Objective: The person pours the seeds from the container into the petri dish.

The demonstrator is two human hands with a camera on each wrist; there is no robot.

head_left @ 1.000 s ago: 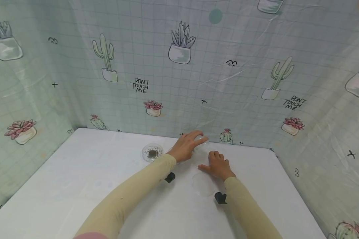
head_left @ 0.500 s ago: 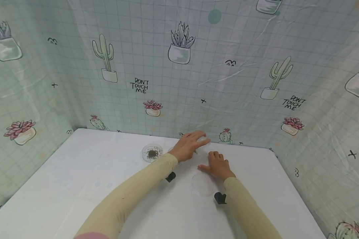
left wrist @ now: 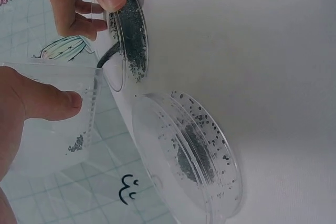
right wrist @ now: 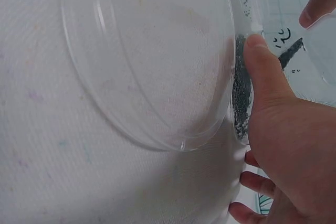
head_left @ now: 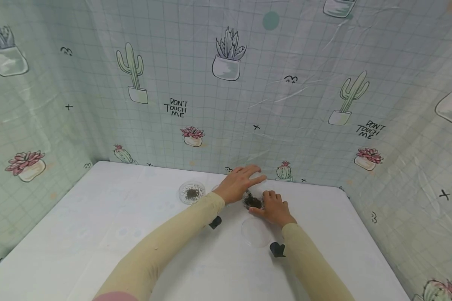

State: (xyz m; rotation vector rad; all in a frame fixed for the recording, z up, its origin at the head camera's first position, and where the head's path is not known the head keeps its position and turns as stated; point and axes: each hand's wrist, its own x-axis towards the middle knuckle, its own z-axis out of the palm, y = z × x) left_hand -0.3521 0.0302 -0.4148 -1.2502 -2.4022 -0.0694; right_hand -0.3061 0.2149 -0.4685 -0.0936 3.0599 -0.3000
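Observation:
My left hand [head_left: 238,184] grips a clear plastic cup [left wrist: 47,114], tipped over a petri dish. Dark granules [left wrist: 108,54] stream from the cup's lip into that petri dish [head_left: 253,202], and a few cling inside the cup. My right hand [head_left: 276,209] holds the dish at its rim, thumb on the near side and fingers on the far side. Dark granules spread across the dish bottom. In the right wrist view, a clear round lid [right wrist: 152,66] lies in front of this dish, on the near side of my right hand.
To the left on the white table [head_left: 109,225] stands another petri dish [head_left: 192,192], with a dark pile and scattered granules. A clear round rim overlaps it in the left wrist view. Behind the table hangs a cactus-print curtain [head_left: 196,75].
Dark granules now show in the dish by my right hand, where it looked clear one second ago. The left hand has shifted slightly right; the right hand stays put.

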